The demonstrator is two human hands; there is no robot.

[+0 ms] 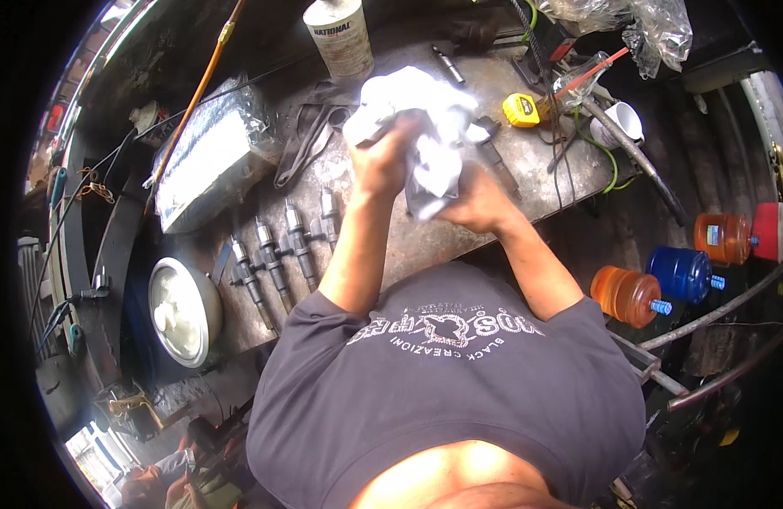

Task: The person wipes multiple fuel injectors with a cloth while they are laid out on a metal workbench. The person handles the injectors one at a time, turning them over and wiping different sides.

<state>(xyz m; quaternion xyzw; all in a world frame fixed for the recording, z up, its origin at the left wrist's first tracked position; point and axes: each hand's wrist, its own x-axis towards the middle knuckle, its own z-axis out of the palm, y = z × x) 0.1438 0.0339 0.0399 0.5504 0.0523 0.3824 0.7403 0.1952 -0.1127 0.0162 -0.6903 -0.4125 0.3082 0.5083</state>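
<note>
Above the bench, both of my hands are closed on a bunched white cloth, which is partly washed out by glare. My left hand grips its left side, and my right hand holds its lower right part. Whether anything is wrapped inside the cloth cannot be seen. Several dark metal fuel injectors lie side by side on the bench, left of my left forearm. Another slim metal piece rests beyond the cloth.
On the metal bench are a white can, a plastic-wrapped box, dark straps, a yellow tape measure and a white cup. A lidded pot sits left; orange and blue jugs stand right.
</note>
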